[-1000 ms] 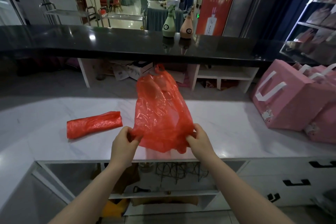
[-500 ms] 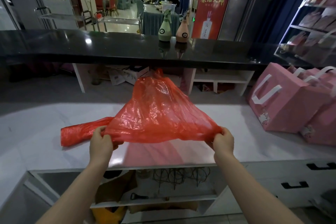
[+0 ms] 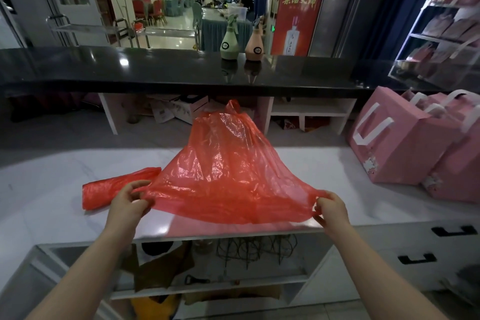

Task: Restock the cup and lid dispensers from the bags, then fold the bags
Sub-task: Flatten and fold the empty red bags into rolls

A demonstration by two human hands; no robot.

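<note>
Left hand [image 3: 127, 205]: pinching the red bag's [image 3: 223, 176] left corner.
Right hand [image 3: 331, 209]: pinching its right corner.
Rolled bag [image 3: 109, 189]: on counter [image 3: 52, 189], left.

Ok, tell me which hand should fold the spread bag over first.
Probably the right hand: it pinches a free corner of the red bag, while the left hand sits beside the rolled bag.

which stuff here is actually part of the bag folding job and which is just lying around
Part of the job:
- red bag, stretched out between the left hand and right hand
- rolled red bag lying on the white counter

Just lying about:
- pink gift bags at the right
- green spray bottle and peach spray bottle on the black counter
</note>
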